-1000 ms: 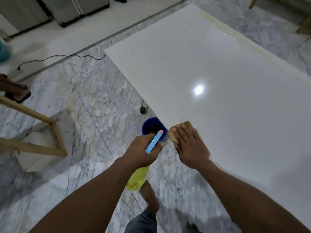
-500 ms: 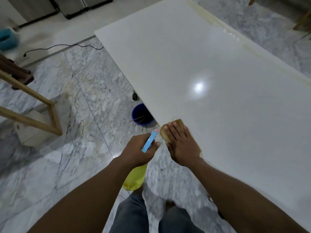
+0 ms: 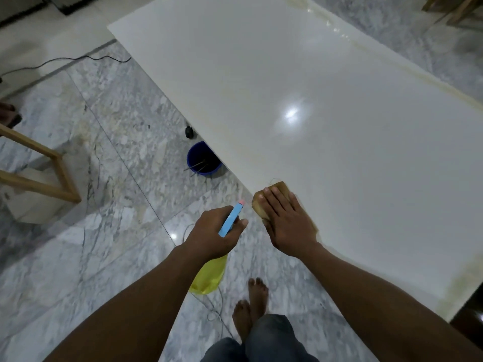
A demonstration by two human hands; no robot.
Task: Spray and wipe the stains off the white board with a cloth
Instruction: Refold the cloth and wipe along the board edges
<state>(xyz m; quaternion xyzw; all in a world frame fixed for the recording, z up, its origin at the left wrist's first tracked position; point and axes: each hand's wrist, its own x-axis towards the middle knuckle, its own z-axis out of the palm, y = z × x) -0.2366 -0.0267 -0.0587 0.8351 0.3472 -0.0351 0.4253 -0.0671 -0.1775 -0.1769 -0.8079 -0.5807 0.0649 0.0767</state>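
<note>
My left hand [image 3: 212,237] clenches the neck of a yellow plastic spray bottle with a blue nozzle [image 3: 209,276], hiding its middle. Only the nozzle and the yellow body below my wrist show. My right hand [image 3: 287,223] lies flat, fingers straight, pressing a brown folded cloth [image 3: 277,189] that it largely covers, at the near left edge of the large glossy white board [image 3: 339,131]. The board's right side is cut off. Faint yellowish stains [image 3: 366,49] line its far edge. A round blue bucket [image 3: 194,157] sits partly under the board on the grey marble floor [image 3: 109,184], its contents unclear. A light wooden frame [image 3: 56,176] stands left.
</note>
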